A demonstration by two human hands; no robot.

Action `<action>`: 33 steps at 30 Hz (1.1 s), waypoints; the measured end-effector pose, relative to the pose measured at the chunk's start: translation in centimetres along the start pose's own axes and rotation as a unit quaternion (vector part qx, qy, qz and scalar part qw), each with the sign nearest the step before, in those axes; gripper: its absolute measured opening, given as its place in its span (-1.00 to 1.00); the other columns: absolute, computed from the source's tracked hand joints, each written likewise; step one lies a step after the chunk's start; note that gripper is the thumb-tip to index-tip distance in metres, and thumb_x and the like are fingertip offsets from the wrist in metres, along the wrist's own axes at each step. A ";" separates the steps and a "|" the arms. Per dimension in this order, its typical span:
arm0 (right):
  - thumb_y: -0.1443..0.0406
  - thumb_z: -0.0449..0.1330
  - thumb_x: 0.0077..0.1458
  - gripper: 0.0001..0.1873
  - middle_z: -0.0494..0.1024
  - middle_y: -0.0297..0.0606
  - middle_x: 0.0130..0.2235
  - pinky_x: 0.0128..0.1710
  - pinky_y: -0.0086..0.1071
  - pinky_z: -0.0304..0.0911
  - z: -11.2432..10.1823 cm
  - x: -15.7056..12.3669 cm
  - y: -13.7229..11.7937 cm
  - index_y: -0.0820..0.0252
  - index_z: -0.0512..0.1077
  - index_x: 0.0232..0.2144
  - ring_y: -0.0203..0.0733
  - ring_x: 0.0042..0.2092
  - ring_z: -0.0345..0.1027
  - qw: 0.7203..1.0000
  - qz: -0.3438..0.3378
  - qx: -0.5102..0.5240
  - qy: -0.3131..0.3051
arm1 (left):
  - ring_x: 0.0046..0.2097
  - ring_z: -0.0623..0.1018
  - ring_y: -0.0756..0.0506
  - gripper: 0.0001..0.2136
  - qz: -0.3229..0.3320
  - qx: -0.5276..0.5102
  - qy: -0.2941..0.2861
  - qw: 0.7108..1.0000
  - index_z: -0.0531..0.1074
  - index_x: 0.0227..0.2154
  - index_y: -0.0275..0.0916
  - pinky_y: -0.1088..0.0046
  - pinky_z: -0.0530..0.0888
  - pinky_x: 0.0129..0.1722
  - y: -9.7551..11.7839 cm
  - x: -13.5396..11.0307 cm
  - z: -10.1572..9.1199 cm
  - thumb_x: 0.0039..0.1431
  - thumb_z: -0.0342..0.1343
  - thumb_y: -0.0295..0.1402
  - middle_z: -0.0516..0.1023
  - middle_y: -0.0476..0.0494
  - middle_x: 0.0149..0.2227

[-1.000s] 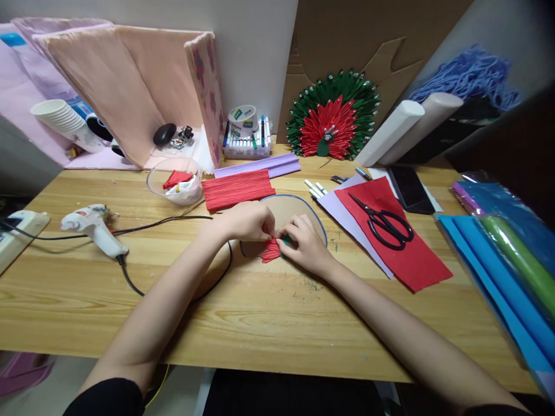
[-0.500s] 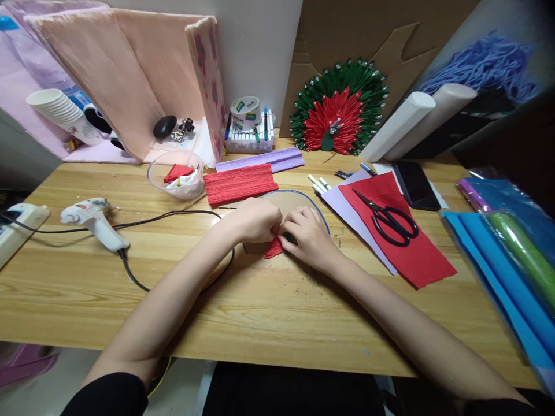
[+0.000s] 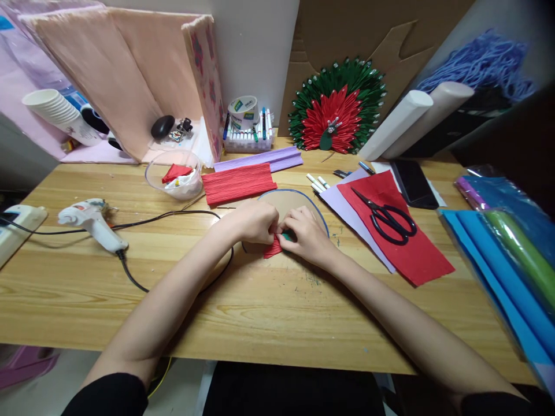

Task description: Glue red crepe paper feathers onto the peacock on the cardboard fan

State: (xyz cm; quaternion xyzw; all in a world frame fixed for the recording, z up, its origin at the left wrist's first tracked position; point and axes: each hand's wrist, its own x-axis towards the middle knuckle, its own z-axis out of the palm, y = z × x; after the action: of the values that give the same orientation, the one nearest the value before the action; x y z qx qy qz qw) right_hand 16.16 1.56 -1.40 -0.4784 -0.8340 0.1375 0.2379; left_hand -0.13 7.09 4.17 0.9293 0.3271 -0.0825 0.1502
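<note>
Both hands meet over a round cardboard piece (image 3: 291,199) with a blue edge, lying on the wooden table. My left hand (image 3: 259,222) is closed, its fingertips pinching a small piece of red crepe paper (image 3: 272,248). My right hand (image 3: 306,234) bends its fingers round the same red paper from the other side, thumb and fingertips close together. A bit of green (image 3: 288,235) shows between the right thumb and fingers; what it is I cannot make out. Just beyond the hands lie a folded red crepe strip (image 3: 239,184) and a purple strip (image 3: 260,160).
Black-handled scissors (image 3: 388,219) rest on red paper (image 3: 427,260) at right. A white glue gun (image 3: 93,225) with a black cord lies at left. Behind stand a clear bowl (image 3: 150,176), a marker box (image 3: 249,141) and a red-green peacock craft (image 3: 333,110). Wrapped paper rolls (image 3: 494,260) lie far right.
My view has shifted very slightly. The hands keep nearly the same pose on the red paper, and a little more green shows by the right thumb.
</note>
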 end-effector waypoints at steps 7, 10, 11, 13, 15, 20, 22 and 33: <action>0.36 0.15 -0.02 -0.96 0.38 -0.23 -0.37 -0.21 -0.23 0.13 -0.1 0.0 0.0 0.16 0.35 -0.49 -0.11 -0.24 0.13 1.000 0.000 0.011 0.002 | -0.45 0.45 -0.04 -0.82 -0.008 -0.015 -0.012 1.000 0.52 -0.47 -0.17 0.51 0.18 -0.55 -0.9 0.0 0.1 -0.16 0.07 -0.27 0.56 -0.06 -0.46; 0.37 0.15 -0.02 -0.97 0.38 -0.23 -0.36 -0.20 -0.23 0.13 -0.1 0.0 0.1 0.15 0.35 -0.48 -0.11 -0.23 0.13 1.000 0.001 0.013 0.001 | -0.45 0.45 -0.03 -0.82 -0.008 -0.020 -0.014 1.000 0.52 -0.48 -0.18 0.52 0.17 -0.56 -1.1 -0.2 0.0 -0.17 0.08 -0.29 0.55 -0.05 -0.46; 0.37 0.15 -0.03 -0.97 0.38 -0.23 -0.36 -0.20 -0.23 0.13 -0.1 0.0 0.1 0.15 0.35 -0.48 -0.11 -0.23 0.13 1.000 0.002 0.012 0.001 | -0.45 0.45 -0.03 -0.83 -0.008 -0.017 -0.012 1.000 0.51 -0.48 -0.18 0.52 0.17 -0.56 -1.2 -0.2 -0.1 -0.17 0.08 -0.29 0.55 -0.05 -0.45; 0.37 0.15 -0.03 -0.97 0.38 -0.23 -0.36 -0.20 -0.24 0.13 -0.1 0.0 0.0 0.15 0.35 -0.47 -0.11 -0.23 0.14 1.000 0.003 0.013 -0.001 | -0.46 0.45 -0.03 -0.83 -0.014 -0.013 -0.008 1.000 0.51 -0.49 -0.19 0.52 0.16 -0.56 -1.4 -0.4 -0.4 -0.17 0.08 -0.31 0.55 -0.05 -0.45; 0.38 0.15 -0.02 -0.96 0.38 -0.24 -0.37 -0.20 -0.24 0.13 -0.2 0.0 0.0 0.15 0.35 -0.47 -0.12 -0.23 0.14 1.000 -0.002 0.020 0.000 | -0.45 0.45 -0.02 -0.83 -0.020 -0.017 -0.005 1.000 0.51 -0.48 -0.18 0.52 0.16 -0.56 -1.5 -0.7 -0.8 -0.17 0.08 -0.32 0.56 -0.04 -0.45; 0.38 0.13 0.00 -0.96 0.39 -0.26 -0.38 -0.19 -0.26 0.13 -1.0 0.1 -0.3 0.14 0.35 -0.46 -0.14 -0.25 0.15 0.999 -0.015 0.042 0.009 | -0.44 0.45 -0.01 -0.84 -0.005 -0.039 0.008 0.999 0.51 -0.47 -0.18 0.53 0.16 -0.55 -1.1 -0.9 -1.5 -0.14 0.07 -0.32 0.55 -0.02 -0.43; 0.38 0.14 0.00 -0.96 0.39 -0.26 -0.39 -0.20 -0.26 0.12 -1.2 0.2 -0.3 0.14 0.35 -0.46 -0.14 -0.25 0.14 0.999 -0.018 0.042 0.006 | -0.44 0.45 -0.01 -0.84 0.009 -0.041 0.011 0.999 0.51 -0.46 -0.18 0.53 0.17 -0.54 -0.8 -0.8 -1.4 -0.14 0.07 -0.32 0.55 -0.03 -0.43; 0.36 0.14 0.00 -0.96 0.42 -0.26 -0.38 -0.17 -0.22 0.07 -0.8 0.1 -0.3 0.13 0.38 -0.46 -0.11 -0.23 0.16 0.999 -0.035 -0.003 -0.012 | -0.41 0.47 -0.04 -0.82 0.019 -0.026 -0.002 0.999 0.55 -0.43 -0.13 0.51 0.20 -0.50 -0.5 -0.1 -0.3 -0.13 0.08 -0.32 0.57 -0.04 -0.42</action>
State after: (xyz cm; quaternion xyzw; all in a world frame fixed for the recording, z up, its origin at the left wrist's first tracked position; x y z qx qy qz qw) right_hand 16.31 1.52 -0.54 -0.4480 -0.8534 0.1326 0.2312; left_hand -0.56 7.48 4.33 0.9311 0.3109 -0.0727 0.1762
